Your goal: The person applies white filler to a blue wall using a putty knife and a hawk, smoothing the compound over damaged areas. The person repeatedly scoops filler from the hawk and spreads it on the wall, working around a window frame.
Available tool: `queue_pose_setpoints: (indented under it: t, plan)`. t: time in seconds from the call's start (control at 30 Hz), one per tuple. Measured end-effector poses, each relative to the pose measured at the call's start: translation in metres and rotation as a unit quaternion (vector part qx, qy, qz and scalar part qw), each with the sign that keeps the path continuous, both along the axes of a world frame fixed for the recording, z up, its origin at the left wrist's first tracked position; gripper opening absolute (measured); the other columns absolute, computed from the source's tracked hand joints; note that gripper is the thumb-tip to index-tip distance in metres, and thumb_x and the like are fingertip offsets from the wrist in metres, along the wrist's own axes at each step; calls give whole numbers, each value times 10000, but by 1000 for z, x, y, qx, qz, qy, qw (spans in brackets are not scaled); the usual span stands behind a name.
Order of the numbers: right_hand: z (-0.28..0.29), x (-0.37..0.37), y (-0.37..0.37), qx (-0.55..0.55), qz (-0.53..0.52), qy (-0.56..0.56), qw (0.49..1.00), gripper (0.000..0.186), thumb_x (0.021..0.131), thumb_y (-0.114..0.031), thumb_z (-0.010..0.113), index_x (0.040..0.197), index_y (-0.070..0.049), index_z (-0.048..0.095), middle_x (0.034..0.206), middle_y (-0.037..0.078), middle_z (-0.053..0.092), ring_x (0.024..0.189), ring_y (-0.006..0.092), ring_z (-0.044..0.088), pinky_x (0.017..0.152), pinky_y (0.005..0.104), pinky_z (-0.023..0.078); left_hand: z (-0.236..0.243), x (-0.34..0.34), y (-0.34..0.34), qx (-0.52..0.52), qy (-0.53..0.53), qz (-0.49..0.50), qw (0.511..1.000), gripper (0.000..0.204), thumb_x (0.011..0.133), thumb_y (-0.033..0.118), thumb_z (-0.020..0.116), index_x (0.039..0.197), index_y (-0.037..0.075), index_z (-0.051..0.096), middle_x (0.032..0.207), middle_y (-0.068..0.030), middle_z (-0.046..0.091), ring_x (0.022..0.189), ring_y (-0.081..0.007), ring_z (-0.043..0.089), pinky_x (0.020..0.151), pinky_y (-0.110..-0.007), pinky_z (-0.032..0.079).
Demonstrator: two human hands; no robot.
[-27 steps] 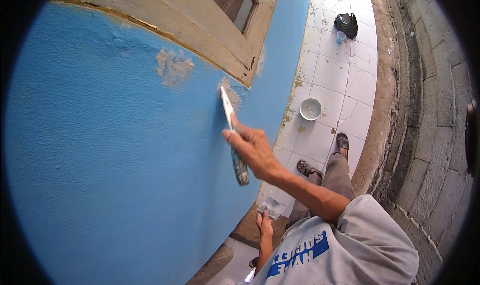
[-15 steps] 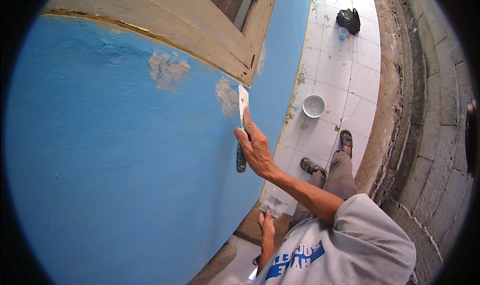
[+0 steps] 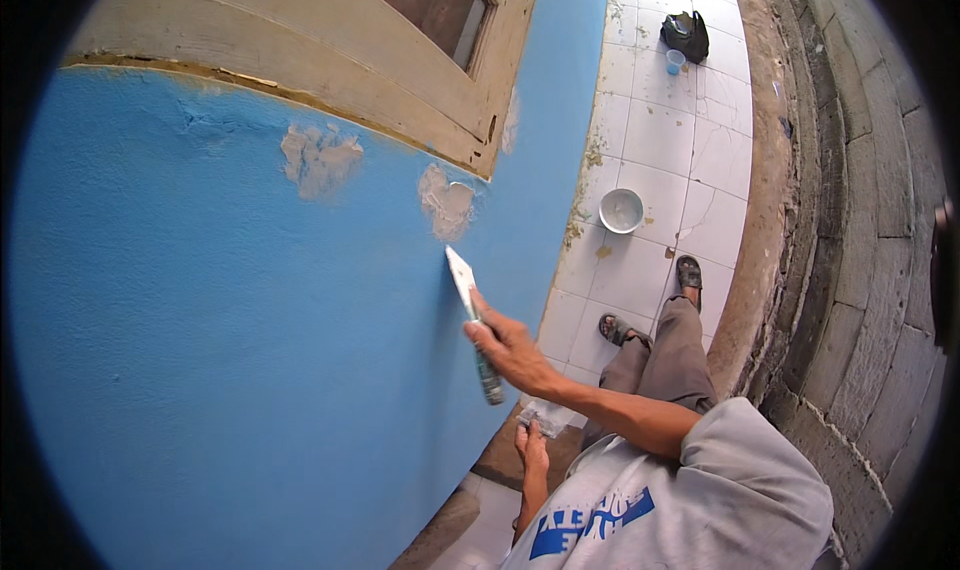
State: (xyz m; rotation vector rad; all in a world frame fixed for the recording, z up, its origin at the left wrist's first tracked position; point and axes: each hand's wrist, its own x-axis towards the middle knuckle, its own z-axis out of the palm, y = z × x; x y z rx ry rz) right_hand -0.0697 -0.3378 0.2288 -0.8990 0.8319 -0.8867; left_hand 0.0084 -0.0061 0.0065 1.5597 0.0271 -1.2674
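Note:
My right hand (image 3: pixel 512 355) is closed around the handle of a putty knife (image 3: pixel 462 278) with a pale, smeared blade and a dark handle. The blade tip sits at the blue wall (image 3: pixel 270 370), just below a grey filler patch (image 3: pixel 446 202); whether it touches cannot be told. Another rough filler patch (image 3: pixel 320 160) lies farther left, under the wooden window frame (image 3: pixel 400 100). Low and close to my body, my left hand (image 3: pixel 533 448) grips a flat, greyish, partly see-through piece (image 3: pixel 545 418) with grey paste on it. Its exact kind is unclear.
A round bucket (image 3: pixel 621 211) with pale contents stands on the white tiled floor (image 3: pixel 650 135) near my feet. Farther off are a black plastic bag (image 3: pixel 686 36) and a small blue cup (image 3: pixel 675 62). A rough grey block wall (image 3: pixel 870 270) runs along the right.
My right hand has drawn the putty knife down and left, from beside the patch to below it. The patch now looks fuller and smoother. My left hand stays nearly in place.

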Motion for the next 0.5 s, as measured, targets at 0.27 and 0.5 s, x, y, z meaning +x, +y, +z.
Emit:
queue_pose_setpoints:
  t: [0.27,0.5]
  plan:
    - [7,-27,-83,292,-24,-189,937,320,939,-371,646,1014,-67,574,819,33,571,648,119,557,537,292,477,1,2,-10,-26,6,19,999,345,982,113,582,1317,75,508,1241,-63,604,1104,-195,601,877,-358,508]
    - [47,-32,-98,264,-17,-209,941,307,918,-386,682,872,-90,613,698,4,552,544,119,540,468,304,470,0,3,7,17,6,12,1000,410,980,108,582,1370,74,460,1277,-79,589,1121,-212,593,915,-395,496]
